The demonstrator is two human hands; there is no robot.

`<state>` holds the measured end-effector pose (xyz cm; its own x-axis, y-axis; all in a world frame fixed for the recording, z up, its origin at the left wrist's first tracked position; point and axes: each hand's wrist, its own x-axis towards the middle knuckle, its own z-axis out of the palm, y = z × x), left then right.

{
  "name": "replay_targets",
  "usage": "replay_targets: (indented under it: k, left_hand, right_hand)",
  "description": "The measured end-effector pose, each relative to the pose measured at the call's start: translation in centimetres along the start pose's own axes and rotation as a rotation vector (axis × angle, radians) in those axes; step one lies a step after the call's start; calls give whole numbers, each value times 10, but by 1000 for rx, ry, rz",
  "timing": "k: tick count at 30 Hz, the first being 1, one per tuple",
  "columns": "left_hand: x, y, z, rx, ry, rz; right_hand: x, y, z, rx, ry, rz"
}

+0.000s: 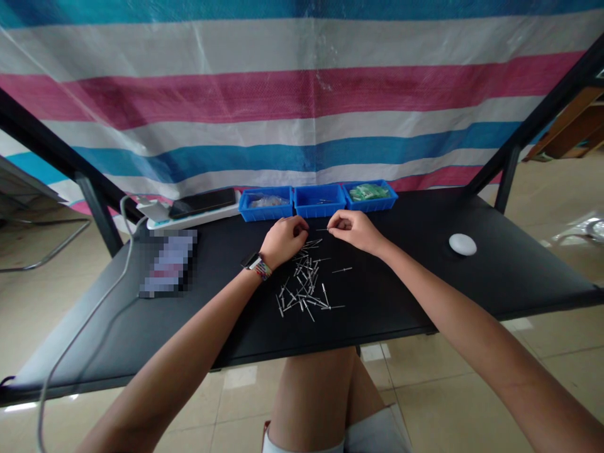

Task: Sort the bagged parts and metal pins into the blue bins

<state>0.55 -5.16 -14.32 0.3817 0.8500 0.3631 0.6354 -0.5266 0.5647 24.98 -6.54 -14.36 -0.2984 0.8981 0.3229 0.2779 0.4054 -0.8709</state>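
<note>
Several silver blind rivets (306,277) lie in a loose heap on the black tabletop, their thin pins pointing every way. One rivet (342,270) rests apart, to the right of the heap. My right hand (355,230) pinches a single blind rivet (321,229) between thumb and fingertips, its pin pointing left. At the heap's far end, my left hand (285,239) is closed with its fingers curled; what they hold, if anything, is hidden. Just beyond both hands stands the middle blue bin (319,209), with a few small rivets inside.
A left blue bin (265,214) holds clear plastic bags, and a right blue bin (372,204) holds green-white packets. To the left are a power strip (198,217), a dark phone (202,202), a white cable (104,296) and a blurred-out object (170,263). A white oval object (462,244) lies right.
</note>
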Motion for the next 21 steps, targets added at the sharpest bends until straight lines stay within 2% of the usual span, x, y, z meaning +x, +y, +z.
replay_targets:
  k: [4, 8, 15, 21]
  left_hand:
    - [-2, 9, -3, -114, 50, -1]
    - [-1, 16, -7, -311, 5, 38]
    - [1, 15, -3, -532, -81, 47]
    - [1, 16, -1, -606, -1, 20]
  right_hand:
    - [-1, -6, 6, 141, 60, 13]
    - [-4, -14, 8, 212, 60, 27]
    - [-8, -19, 10, 165, 52, -10]
    - [-6, -17, 12, 322, 104, 88]
